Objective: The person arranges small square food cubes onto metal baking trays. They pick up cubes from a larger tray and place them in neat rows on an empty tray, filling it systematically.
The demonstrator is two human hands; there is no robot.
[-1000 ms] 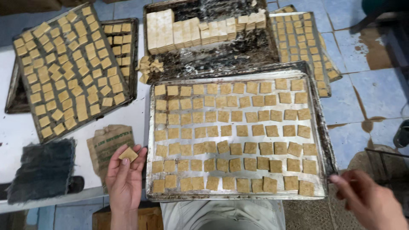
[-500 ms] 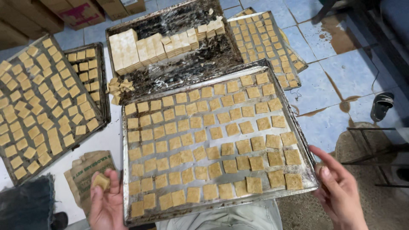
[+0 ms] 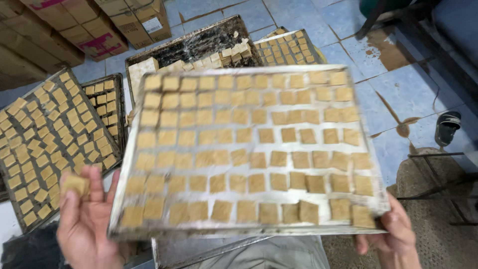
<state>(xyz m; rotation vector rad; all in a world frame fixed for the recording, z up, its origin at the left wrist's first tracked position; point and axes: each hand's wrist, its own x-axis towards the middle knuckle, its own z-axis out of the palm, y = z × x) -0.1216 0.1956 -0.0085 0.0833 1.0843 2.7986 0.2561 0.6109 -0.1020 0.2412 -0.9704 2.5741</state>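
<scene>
A large metal tray (image 3: 249, 230) filled with rows of tan square pieces (image 3: 259, 159) is lifted off its surface and tilted, filling the middle of the view. My right hand (image 3: 393, 234) grips its near right corner from below. My left hand (image 3: 87, 224) is at the tray's near left edge, palm up. It pinches one tan square piece (image 3: 74, 185) between thumb and fingers. I cannot tell whether this hand also bears the tray.
A long tray of squares (image 3: 45, 144) and a smaller one (image 3: 102, 114) lie at the left. A dark greasy tray with pale blocks (image 3: 194, 47) and another filled tray (image 3: 284, 47) sit behind. Cardboard boxes (image 3: 89, 25) stand far left. A shoe (image 3: 448, 127) lies on the blue tiled floor (image 3: 348, 30).
The big tray has come up off the surface toward me and now tilts in the air. My right hand reached in and took its near right corner. My left hand still holds the square.
</scene>
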